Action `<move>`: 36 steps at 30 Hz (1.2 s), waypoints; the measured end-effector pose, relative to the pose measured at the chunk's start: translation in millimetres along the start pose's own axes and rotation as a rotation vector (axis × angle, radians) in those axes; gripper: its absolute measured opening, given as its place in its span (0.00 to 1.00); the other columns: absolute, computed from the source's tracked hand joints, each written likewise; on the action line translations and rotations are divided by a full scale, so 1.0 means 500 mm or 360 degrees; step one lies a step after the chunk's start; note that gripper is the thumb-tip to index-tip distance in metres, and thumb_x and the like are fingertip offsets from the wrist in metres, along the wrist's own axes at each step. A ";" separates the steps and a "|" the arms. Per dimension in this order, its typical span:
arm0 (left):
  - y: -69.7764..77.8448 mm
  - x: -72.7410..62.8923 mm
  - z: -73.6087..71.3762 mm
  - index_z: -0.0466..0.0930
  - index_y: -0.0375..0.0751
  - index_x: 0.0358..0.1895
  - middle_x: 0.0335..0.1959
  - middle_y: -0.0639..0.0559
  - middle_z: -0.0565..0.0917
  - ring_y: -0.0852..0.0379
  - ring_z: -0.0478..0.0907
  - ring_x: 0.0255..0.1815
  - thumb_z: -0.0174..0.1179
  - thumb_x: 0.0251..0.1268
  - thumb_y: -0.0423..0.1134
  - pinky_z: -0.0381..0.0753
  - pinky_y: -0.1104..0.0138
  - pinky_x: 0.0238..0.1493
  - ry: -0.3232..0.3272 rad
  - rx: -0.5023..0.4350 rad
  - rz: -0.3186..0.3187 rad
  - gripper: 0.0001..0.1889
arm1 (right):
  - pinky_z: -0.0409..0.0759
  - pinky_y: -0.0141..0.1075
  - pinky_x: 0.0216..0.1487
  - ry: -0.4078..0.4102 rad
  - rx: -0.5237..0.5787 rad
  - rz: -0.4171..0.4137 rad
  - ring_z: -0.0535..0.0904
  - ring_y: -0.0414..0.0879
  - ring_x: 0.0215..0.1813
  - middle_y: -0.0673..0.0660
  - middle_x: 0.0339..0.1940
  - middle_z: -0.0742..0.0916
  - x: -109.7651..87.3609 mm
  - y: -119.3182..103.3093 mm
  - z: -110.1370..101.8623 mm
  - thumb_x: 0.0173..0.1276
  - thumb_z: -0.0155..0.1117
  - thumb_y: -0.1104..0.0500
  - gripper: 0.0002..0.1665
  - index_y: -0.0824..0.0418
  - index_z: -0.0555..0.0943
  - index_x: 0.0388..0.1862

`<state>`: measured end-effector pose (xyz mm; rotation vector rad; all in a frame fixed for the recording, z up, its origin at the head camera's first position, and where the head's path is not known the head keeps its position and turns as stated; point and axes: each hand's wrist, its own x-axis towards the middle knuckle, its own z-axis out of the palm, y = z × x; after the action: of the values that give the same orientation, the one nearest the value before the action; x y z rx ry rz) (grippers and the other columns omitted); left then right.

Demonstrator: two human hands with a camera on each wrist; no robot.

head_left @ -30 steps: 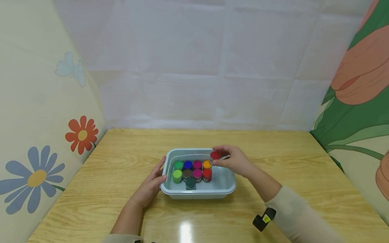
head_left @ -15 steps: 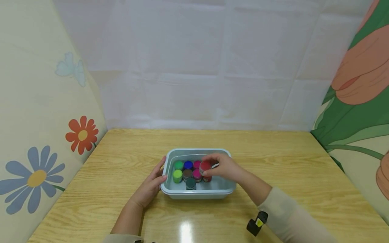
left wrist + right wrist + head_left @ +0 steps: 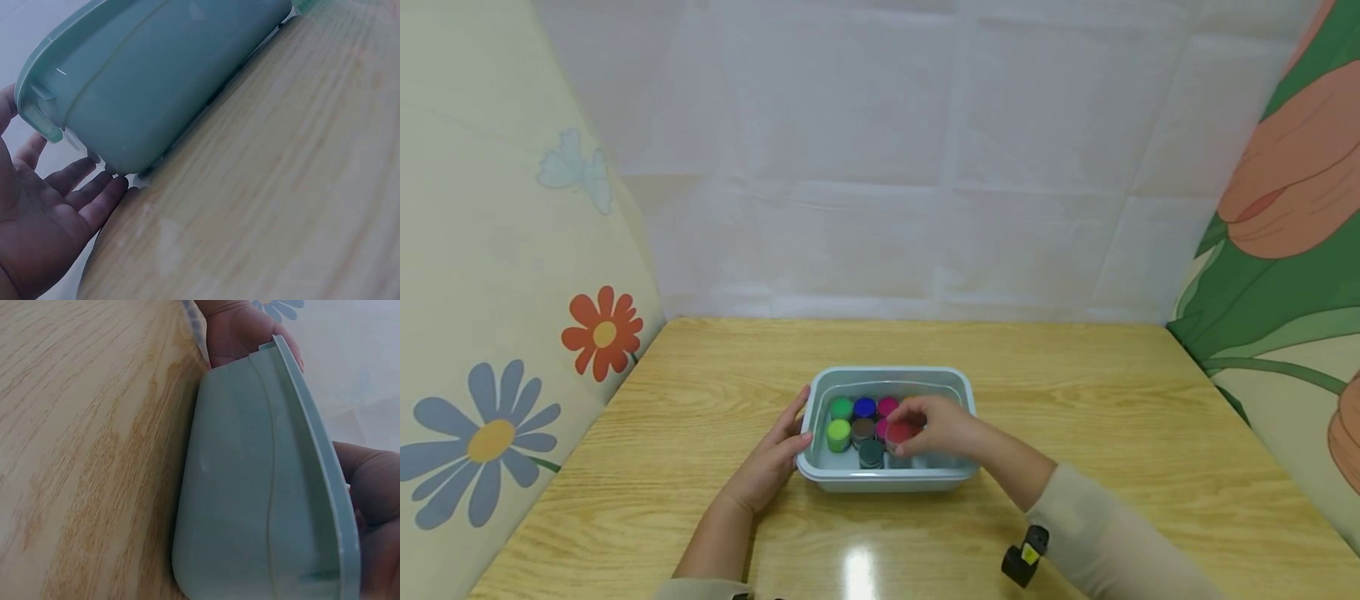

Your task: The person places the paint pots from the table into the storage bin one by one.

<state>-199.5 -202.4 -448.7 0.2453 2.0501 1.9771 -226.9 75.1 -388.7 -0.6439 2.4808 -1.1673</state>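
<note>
A pale blue plastic tub [image 3: 887, 474] stands on the table. My left hand [image 3: 767, 462] holds its left end, thumb at the rim and fingers against the outer wall, as the left wrist view shows. Inside the tub, my right hand [image 3: 946, 429] pinches a small paint jar [image 3: 897, 435] with a red lid. Just left of it stands a dark green jar [image 3: 871, 454] at the front. Behind are rows of jars, among them a lime jar [image 3: 838, 435], a brown jar [image 3: 863, 430] and a blue jar [image 3: 865, 407]. My right hand covers the jars on the right.
The wooden table [image 3: 700, 400] reaches back to a white cloth [image 3: 880, 167]. Flower-patterned panels [image 3: 490, 333] flank it. The tub's walls rise above the jars. A black device [image 3: 1026, 556] hangs at my right sleeve.
My right hand has carried the red-lidded jar from the back right of the tub leftward and toward the front, beside the dark green jar. My left hand and the tub have stayed put.
</note>
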 end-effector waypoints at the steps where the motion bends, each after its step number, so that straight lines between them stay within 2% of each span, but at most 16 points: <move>1: 0.000 0.000 0.000 0.36 0.53 0.80 0.80 0.32 0.42 0.33 0.46 0.79 0.45 0.72 0.40 0.71 0.71 0.56 0.0002 0.0000 -0.0001 0.38 | 0.76 0.32 0.48 -0.0004 0.0002 0.0017 0.77 0.40 0.44 0.55 0.43 0.86 0.000 0.000 0.002 0.51 0.76 0.63 0.23 0.61 0.84 0.49; 10: 0.003 -0.002 0.000 0.37 0.53 0.80 0.80 0.32 0.43 0.34 0.48 0.78 0.45 0.72 0.40 0.72 0.71 0.55 0.0014 0.0001 0.0006 0.38 | 0.75 0.38 0.54 -0.0041 -0.0081 0.0137 0.77 0.42 0.45 0.51 0.44 0.86 0.004 -0.003 0.012 0.52 0.77 0.60 0.23 0.56 0.84 0.49; 22: 0.002 -0.001 0.001 0.36 0.52 0.80 0.80 0.32 0.43 0.34 0.49 0.77 0.45 0.72 0.39 0.73 0.73 0.54 0.0001 -0.0026 0.0014 0.38 | 0.74 0.35 0.48 -0.0037 -0.0154 0.0145 0.76 0.42 0.42 0.51 0.40 0.85 0.012 0.000 0.021 0.50 0.79 0.61 0.23 0.57 0.84 0.47; 30: 0.001 0.001 0.001 0.37 0.53 0.80 0.80 0.32 0.43 0.35 0.49 0.77 0.45 0.72 0.39 0.73 0.73 0.54 0.0006 -0.0024 0.0006 0.38 | 0.78 0.35 0.47 -0.0076 -0.0097 0.0208 0.77 0.42 0.43 0.51 0.41 0.85 0.016 0.000 0.024 0.50 0.78 0.63 0.23 0.58 0.84 0.47; 36: 0.004 0.001 0.000 0.36 0.54 0.80 0.80 0.33 0.42 0.34 0.48 0.78 0.45 0.72 0.40 0.72 0.72 0.55 0.0000 -0.0012 -0.0004 0.38 | 0.78 0.37 0.49 -0.0088 -0.0084 0.0192 0.78 0.42 0.44 0.51 0.41 0.85 0.018 0.003 0.023 0.51 0.77 0.64 0.21 0.57 0.84 0.46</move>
<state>-200.1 -202.0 -446.8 0.2412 2.0419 1.9829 -229.5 64.0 -398.0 -0.5252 2.4736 -1.0297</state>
